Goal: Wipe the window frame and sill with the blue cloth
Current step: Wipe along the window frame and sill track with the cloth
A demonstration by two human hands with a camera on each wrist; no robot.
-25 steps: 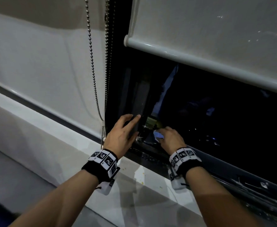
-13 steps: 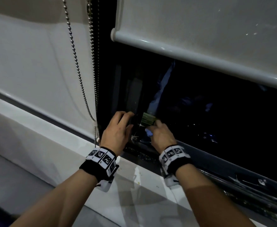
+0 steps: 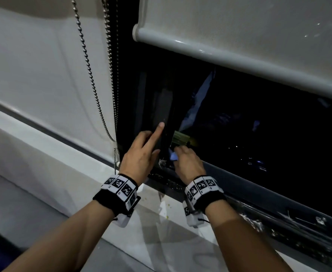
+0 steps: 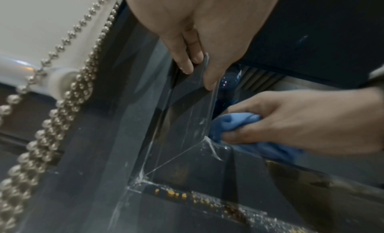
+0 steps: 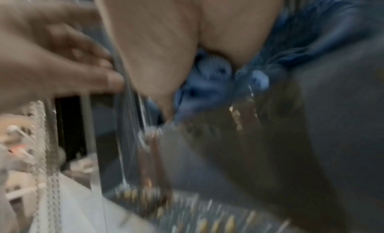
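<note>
The blue cloth (image 3: 173,156) (image 4: 234,121) (image 5: 207,88) is bunched in my right hand (image 3: 188,163) (image 4: 290,121), which grips it and presses it into the lower left corner of the dark window frame (image 3: 161,107) (image 4: 124,138). My left hand (image 3: 151,144) (image 4: 197,72) is just left of it on the frame's upright. Its thumb and a finger pinch the upright's thin edge, and the index finger points straight up the bar. The right wrist view is blurred; my left hand (image 5: 62,64) shows there at the left.
A metal bead chain (image 3: 88,65) (image 4: 62,105) hangs just left of the frame. The roller blind (image 3: 239,26) is partly lowered over dark glass. The white sill (image 3: 82,173) runs below. Yellowish crumbs (image 4: 176,194) and torn film lie in the bottom track (image 3: 279,222).
My left index finger has stretched up along the upright. My right hand with the cloth has pushed left, deeper into the frame corner.
</note>
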